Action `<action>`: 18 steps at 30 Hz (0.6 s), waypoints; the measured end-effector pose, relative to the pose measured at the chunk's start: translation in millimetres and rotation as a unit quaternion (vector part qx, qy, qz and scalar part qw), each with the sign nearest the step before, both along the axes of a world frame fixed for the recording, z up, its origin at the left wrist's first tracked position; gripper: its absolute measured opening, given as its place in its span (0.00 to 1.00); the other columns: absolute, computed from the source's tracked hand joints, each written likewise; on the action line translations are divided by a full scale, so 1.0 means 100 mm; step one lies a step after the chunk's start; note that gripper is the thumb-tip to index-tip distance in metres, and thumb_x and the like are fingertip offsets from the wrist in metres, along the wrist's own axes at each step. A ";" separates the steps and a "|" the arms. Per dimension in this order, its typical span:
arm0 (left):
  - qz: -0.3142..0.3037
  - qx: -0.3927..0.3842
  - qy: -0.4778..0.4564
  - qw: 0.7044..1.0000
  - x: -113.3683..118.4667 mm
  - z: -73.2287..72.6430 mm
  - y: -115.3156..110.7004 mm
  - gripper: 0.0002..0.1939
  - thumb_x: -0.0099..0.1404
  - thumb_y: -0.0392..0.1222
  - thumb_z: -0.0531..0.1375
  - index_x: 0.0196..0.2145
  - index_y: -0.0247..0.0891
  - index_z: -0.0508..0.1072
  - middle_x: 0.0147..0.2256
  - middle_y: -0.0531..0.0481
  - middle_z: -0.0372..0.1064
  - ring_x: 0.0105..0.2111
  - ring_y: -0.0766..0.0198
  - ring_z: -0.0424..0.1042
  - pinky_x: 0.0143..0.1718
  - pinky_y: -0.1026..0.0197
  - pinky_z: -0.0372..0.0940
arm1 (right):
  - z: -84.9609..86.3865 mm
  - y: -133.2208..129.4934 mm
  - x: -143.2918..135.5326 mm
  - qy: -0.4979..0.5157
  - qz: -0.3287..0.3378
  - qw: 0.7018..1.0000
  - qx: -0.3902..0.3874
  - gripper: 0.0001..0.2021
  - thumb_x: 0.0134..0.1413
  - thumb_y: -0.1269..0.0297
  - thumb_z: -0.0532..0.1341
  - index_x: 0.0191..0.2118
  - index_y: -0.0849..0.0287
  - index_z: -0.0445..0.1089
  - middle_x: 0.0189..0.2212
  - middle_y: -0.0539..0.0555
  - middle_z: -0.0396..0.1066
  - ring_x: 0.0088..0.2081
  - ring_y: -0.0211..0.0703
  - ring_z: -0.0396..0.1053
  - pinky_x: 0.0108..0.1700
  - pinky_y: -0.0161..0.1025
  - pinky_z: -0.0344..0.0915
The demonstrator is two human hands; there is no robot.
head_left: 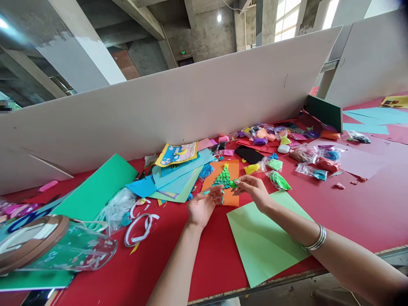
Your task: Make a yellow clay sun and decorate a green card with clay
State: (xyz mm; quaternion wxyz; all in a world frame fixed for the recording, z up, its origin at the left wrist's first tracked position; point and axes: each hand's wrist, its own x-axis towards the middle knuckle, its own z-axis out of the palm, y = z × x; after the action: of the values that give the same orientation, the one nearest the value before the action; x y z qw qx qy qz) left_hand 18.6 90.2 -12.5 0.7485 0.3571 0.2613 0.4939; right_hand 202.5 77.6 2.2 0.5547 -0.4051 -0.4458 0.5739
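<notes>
An orange card [232, 198] lies on the red table, bearing a tree shape [225, 173] built of small green and teal pieces with a yellow star on top. Over the card's lower left edge is my left hand [205, 204], palm up, its fingers loosely curled and apart, with nothing clearly held. My right hand [253, 189] reaches in from the right, thumb and fingers pinched on a small green clay piece [233, 183] beside the tree's lower right. Under my right forearm lies a light green sheet [266, 238].
Paper sheets [188, 176] are piled left of the card. A clear jar [86, 248] lies at the left front, near white strip loops [140, 231]. Bagged clay [321, 163] and a black oval object [248, 154] are behind and right. A white partition [191, 106] borders the back.
</notes>
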 end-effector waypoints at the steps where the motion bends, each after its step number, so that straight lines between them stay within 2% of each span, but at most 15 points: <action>1: 0.004 -0.004 -0.006 1.000 -0.01 0.00 0.00 0.19 0.46 0.42 0.56 0.34 0.29 0.77 0.35 0.40 0.73 0.35 0.58 0.69 0.35 0.59 0.63 | 0.00 0.00 0.00 0.000 -0.001 1.000 -0.001 0.17 0.36 0.51 0.67 0.25 0.59 0.65 0.20 0.50 0.71 0.24 0.40 0.70 0.32 0.39 0.67; 8: 0.007 0.013 0.021 1.000 0.01 -0.01 0.01 0.20 0.45 0.43 0.55 0.34 0.30 0.77 0.34 0.40 0.74 0.34 0.57 0.69 0.35 0.58 0.64 | -0.02 0.01 0.00 -0.023 0.008 0.999 0.032 0.15 0.39 0.51 0.66 0.25 0.56 0.65 0.21 0.50 0.71 0.24 0.41 0.70 0.32 0.40 0.68; 14: -0.022 0.059 0.063 0.996 0.04 -0.02 0.00 0.19 0.46 0.44 0.55 0.32 0.31 0.78 0.34 0.38 0.73 0.39 0.51 0.69 0.36 0.54 0.63 | -0.04 -0.01 -0.01 -0.057 0.002 0.997 0.053 0.16 0.39 0.49 0.66 0.28 0.55 0.65 0.22 0.51 0.70 0.26 0.43 0.71 0.33 0.42 0.69; 18: -0.040 0.072 0.065 0.995 0.04 -0.02 0.00 0.21 0.45 0.43 0.55 0.35 0.32 0.78 0.36 0.39 0.73 0.39 0.51 0.68 0.36 0.55 0.62 | -0.07 -0.03 -0.01 -0.128 -0.037 0.984 0.122 0.17 0.42 0.48 0.65 0.30 0.58 0.66 0.23 0.53 0.71 0.27 0.44 0.71 0.33 0.42 0.69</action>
State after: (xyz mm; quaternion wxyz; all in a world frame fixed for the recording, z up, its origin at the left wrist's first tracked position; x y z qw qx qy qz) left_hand 22.2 89.8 -14.3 0.7218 0.4512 0.2585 0.4566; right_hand 201.5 74.2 -4.4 0.5590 -0.4206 -0.5645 0.4382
